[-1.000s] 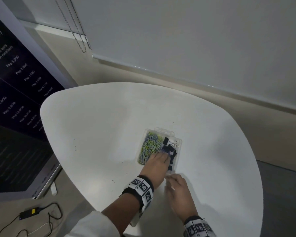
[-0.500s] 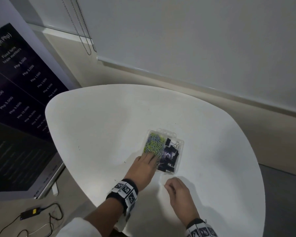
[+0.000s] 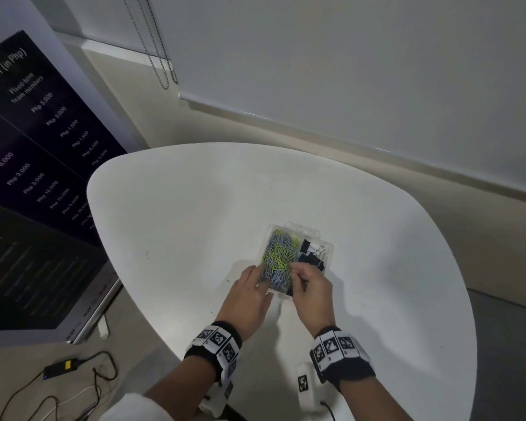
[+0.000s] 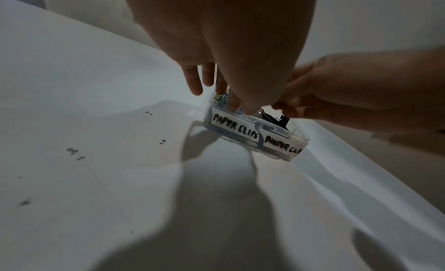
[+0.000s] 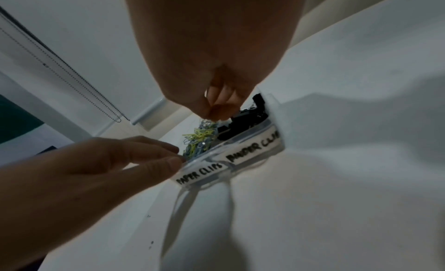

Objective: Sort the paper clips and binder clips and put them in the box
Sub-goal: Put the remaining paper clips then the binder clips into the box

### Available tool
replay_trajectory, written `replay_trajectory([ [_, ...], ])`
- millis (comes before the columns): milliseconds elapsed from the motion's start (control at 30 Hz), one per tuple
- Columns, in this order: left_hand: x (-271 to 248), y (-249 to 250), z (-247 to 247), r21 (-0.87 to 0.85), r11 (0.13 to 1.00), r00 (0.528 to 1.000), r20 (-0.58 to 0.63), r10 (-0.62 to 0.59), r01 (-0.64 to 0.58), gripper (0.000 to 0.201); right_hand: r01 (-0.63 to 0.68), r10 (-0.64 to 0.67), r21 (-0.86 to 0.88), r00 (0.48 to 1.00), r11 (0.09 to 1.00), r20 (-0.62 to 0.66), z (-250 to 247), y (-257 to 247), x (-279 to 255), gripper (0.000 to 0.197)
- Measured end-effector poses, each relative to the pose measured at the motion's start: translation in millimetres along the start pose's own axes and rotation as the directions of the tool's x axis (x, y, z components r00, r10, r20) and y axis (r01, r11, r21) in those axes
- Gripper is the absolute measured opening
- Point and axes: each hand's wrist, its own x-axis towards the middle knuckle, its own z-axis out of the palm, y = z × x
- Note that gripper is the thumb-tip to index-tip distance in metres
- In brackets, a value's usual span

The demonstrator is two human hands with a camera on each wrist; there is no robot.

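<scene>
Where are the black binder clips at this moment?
In the head view, the black binder clips lie in the clear plastic box's right compartment, beside the paper clips.

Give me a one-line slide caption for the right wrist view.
Right hand hovers with fingers curled over clear two-compartment box; left hand touches its paper-clip side.

right hand (image 3: 312, 287) moved from table up over box (image 3: 325, 243), fingers pinched above paper clips (image 3: 278, 256)
</scene>
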Motion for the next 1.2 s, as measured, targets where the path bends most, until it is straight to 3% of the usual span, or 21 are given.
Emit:
replay_trajectory([
  [100,3.3,1.0,-3.1,-0.062,0.998,1.0,-0.01,-0.026,0.025,0.027,0.054,-0.041,-0.186,0.997,0.981,0.073,-9.1,12.8,-11.1,0.026],
  [200,7.5,2.6,-5.3,-0.052,0.999,1.0,0.0,-0.003,0.003,0.033,0.142,-0.09,-0.289,0.978,0.947,0.187,-11.4,19.2,-17.1,0.024],
  [300,9.4,3.6,-4.7,-0.002,0.999,0.999,0.027,0.04,-0.04,0.046,0.157,-0.098,-0.325,0.977,0.933,0.19,-12.0,17.9,-14.5,0.01],
  [367,10.1,3.9,-3.9,0.018,0.999,0.998,0.037,0.041,-0.041,0.045,0.144,-0.083,-0.338,0.978,0.93,0.19,-13.3,18.1,-12.1,0.011],
  [500,11.7,4.3,-5.7,0.003,1.0,1.0,0.02,0.014,-0.014,0.043,0.084,-0.032,-0.306,0.985,0.948,0.172,-14.1,19.9,-5.5,0.014],
  [667,13.2,3.7,-10.9,-0.069,0.998,1.0,0.012,-0.012,0.013,0.028,-0.036,0.034,-0.188,0.999,0.981,-0.015,-20.4,24.1,12.3,0.019],
  [800,14.6,1.2,-12.0,-0.124,0.991,0.998,0.051,-0.049,0.055,0.028,-0.057,0.039,-0.279,0.997,0.959,-0.067,-23.7,24.3,12.2,0.036],
  [1033,20.6,-6.9,-4.2,-0.137,0.985,0.994,0.048,-0.099,0.105,0.018,-0.054,0.045,-0.171,0.997,0.984,-0.056,-26.4,33.2,13.8,0.05],
  [1200,14.2,-8.9,-14.9,-0.153,0.984,0.996,0.019,-0.089,0.091,0.032,-0.06,0.056,-0.093,0.998,0.994,-0.041,-32.0,27.8,12.9,0.046],
])
